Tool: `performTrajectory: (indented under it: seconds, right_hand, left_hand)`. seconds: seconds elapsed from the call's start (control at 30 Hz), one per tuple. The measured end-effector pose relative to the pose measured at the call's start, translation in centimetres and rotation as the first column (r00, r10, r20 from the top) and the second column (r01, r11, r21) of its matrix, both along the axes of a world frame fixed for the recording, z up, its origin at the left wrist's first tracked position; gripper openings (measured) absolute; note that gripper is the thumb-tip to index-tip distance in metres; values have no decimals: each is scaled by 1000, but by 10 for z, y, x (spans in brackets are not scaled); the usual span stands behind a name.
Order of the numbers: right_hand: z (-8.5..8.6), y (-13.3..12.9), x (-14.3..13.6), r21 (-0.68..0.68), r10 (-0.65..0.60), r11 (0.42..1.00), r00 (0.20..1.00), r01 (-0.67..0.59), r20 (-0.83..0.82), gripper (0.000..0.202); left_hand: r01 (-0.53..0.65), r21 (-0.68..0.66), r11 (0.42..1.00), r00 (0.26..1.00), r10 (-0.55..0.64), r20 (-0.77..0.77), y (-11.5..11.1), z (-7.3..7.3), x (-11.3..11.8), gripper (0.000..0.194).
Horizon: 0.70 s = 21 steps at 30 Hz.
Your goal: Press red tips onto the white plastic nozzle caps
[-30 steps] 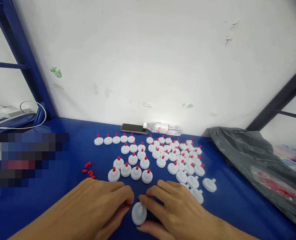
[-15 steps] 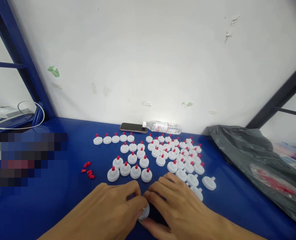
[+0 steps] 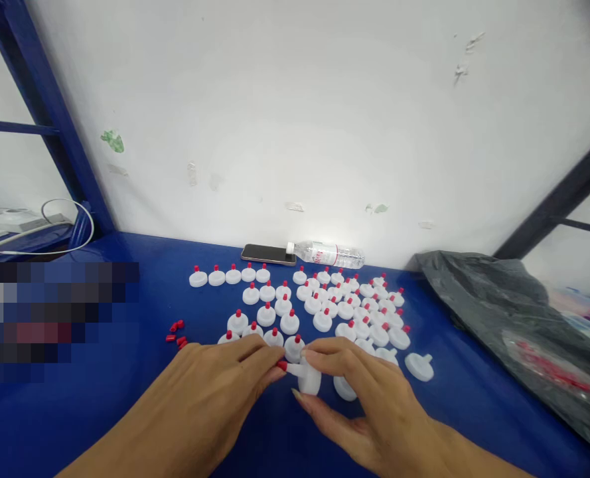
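My left hand (image 3: 220, 392) pinches a small red cap (image 3: 281, 366) at the tip of a white nozzle piece. That white nozzle piece (image 3: 309, 378) is tilted on its side, its spout toward the left, and my right hand (image 3: 364, 392) grips its round body between thumb and fingers. Just beyond the hands stand several white pieces with red caps (image 3: 289, 322) in loose rows. An uncapped white piece (image 3: 419, 366) lies at the right, and another white piece (image 3: 345, 388) is partly hidden by my right hand. Several loose red caps (image 3: 170, 338) lie at the left.
On the blue table (image 3: 140, 411), a phone (image 3: 268, 255) and a clear bottle (image 3: 329, 255) lie by the wall. A dark plastic bag (image 3: 474, 292) covers the right side, with a clear bag of red caps (image 3: 553, 368) on it. White cables (image 3: 91, 229) are at the left.
Both hands have risen slightly from the near table. The white piece between them now shows more fully, tipped sideways, with a red cap at its spout. The view has shifted slightly.
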State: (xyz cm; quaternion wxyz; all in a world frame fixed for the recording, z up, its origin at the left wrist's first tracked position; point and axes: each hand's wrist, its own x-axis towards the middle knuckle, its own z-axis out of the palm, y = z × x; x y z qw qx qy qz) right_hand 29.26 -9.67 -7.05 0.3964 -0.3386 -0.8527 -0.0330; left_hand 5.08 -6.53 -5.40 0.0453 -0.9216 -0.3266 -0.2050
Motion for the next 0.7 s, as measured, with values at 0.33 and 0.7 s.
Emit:
performTrajectory:
  seconds: [0.33, 0.7]
  right_hand:
    - [4, 1, 6, 44, 110, 993, 994, -109, -26, 19]
    - [2, -4, 11, 134, 125, 983, 992, -126, 19, 22]
  left_hand:
    - [114, -158, 981, 985, -91, 149, -8, 3, 6, 42]
    - [222, -155, 963, 923, -156, 352, -14, -1, 6, 29]
